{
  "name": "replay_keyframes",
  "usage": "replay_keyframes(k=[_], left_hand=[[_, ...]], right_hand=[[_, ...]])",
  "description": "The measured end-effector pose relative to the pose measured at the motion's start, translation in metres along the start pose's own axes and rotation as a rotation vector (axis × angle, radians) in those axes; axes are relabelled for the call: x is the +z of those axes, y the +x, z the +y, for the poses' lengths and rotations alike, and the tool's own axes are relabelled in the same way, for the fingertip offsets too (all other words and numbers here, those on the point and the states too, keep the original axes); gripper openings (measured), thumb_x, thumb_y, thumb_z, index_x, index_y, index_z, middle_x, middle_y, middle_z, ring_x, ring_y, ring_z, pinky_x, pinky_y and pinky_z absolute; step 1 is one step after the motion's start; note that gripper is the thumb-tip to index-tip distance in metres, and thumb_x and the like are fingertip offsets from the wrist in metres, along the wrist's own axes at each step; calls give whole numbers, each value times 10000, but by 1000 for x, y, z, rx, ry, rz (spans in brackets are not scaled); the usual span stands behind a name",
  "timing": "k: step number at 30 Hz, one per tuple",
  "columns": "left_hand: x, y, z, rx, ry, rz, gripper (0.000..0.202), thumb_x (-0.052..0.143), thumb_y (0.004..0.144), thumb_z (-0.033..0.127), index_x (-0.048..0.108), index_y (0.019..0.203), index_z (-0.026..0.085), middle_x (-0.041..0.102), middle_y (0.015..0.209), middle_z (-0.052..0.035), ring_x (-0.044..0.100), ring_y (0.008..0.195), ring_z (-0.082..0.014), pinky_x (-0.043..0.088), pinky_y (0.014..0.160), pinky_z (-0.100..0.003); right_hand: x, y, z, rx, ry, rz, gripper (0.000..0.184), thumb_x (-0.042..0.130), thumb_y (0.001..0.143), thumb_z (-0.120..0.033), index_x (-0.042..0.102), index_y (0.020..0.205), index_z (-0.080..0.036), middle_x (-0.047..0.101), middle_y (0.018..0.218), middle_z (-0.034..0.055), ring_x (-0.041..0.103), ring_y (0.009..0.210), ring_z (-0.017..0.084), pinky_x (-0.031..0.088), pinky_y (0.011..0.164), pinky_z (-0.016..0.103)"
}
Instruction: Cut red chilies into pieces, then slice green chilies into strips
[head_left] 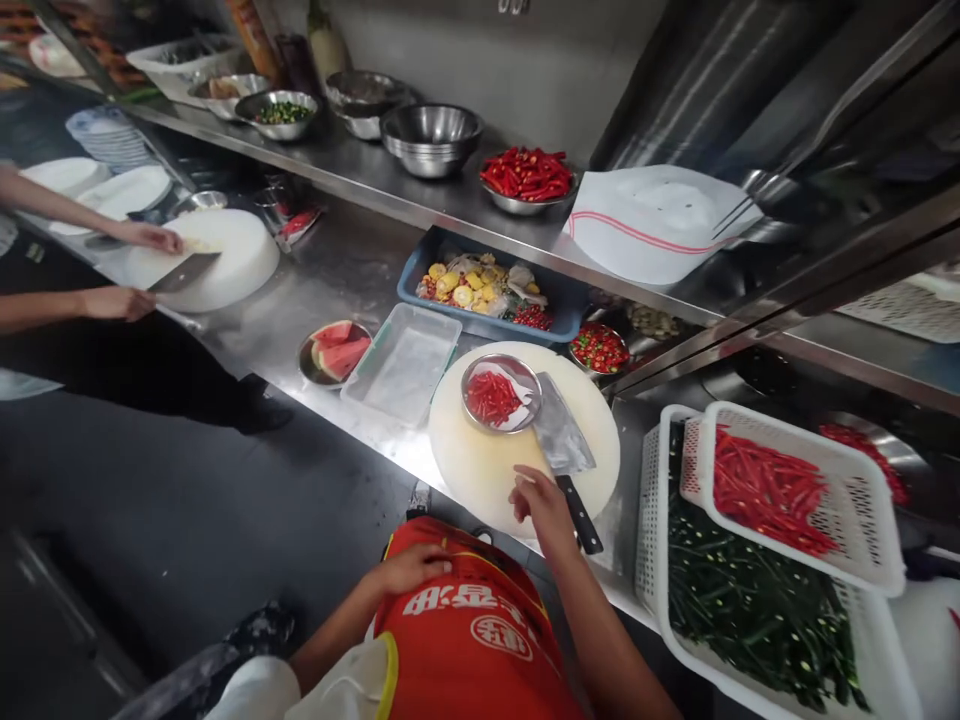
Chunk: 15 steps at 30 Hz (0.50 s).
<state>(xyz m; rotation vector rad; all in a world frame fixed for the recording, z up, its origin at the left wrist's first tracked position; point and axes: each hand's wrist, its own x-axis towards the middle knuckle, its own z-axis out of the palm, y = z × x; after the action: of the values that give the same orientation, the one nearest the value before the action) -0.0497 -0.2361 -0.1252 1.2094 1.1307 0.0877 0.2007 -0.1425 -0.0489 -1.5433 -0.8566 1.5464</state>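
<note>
While the left hand (412, 568) rests flat on the red apron (480, 650), holding nothing, the right hand (535, 500) hovers above the cutting board (472, 465), its grip empty, fingers loosely curled, near the handle of the knife (566, 440). Bowl (501, 393) of cut red chilies (493, 398) sits on the board's far part, just beside the blade; contact unclear. Looks like a pause in board work. Judgement: picking up either would call for care not to nudge the other.

Red watermelon slices (346, 356) sit in a round metal dish (308, 364). Shiny steel bowls (431, 135) stand stacked on a metal shelf (337, 155).
</note>
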Motion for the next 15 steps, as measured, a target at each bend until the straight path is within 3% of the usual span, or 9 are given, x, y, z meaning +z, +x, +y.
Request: replay_keyframes(k=[2, 4, 6, 8, 12, 15], left_hand=[[-29, -8, 27, 102, 18, -56, 505, 543, 839, 633, 660, 1203, 304, 655, 1260, -18, 597, 1175, -258, 440, 1048, -373], [-68, -16, 59, 201, 7, -25, 505, 559, 854, 602, 642, 1234, 279, 643, 1278, -35, 596, 1170, -246, 441, 1045, -365], [-118, -20, 96, 299, -10, 35, 487, 581, 862, 564, 644, 1227, 249, 634, 1290, -58, 590, 1175, -239, 439, 1045, -352], [-173, -17, 138, 367, -27, 157, 429, 586, 865, 548, 687, 1125, 222, 684, 1183, -76, 621, 1106, -238, 470, 997, -350], [-275, 28, 244, 596, -207, 497, 345, 680, 793, 516, 702, 901, 189, 722, 941, -65, 660, 935, -223, 495, 960, -372], [-323, 89, 339, 646, -585, 426, 275, 715, 779, 409, 640, 897, 172, 707, 873, -66, 689, 830, -200, 548, 863, -360]], right_hand=[[14, 30, -14, -18, 52, 125, 625, 680, 716, -577, 544, 1164, -163, 641, 589, -26, 488, 406, 107, 377, 404, 229], [32, 60, -29, -3, 73, 192, 514, 658, 723, -528, 544, 1082, -179, 625, 548, -38, 475, 372, 100, 354, 376, 210], [48, 81, -40, 8, 83, 221, 349, 634, 715, -450, 544, 928, -190, 585, 486, -49, 448, 339, 95, 316, 345, 197], [62, 91, -45, -6, 95, 242, 226, 608, 698, -386, 516, 793, -203, 537, 433, -58, 408, 314, 87, 273, 323, 190], [79, 86, -42, -23, 122, 294, 186, 563, 693, -369, 451, 665, -223, 469, 392, -69, 363, 300, 79, 243, 308, 197], [86, 77, -39, -25, 120, 333, 200, 556, 709, -387, 459, 661, -219, 495, 417, -56, 382, 305, 83, 253, 310, 202]])
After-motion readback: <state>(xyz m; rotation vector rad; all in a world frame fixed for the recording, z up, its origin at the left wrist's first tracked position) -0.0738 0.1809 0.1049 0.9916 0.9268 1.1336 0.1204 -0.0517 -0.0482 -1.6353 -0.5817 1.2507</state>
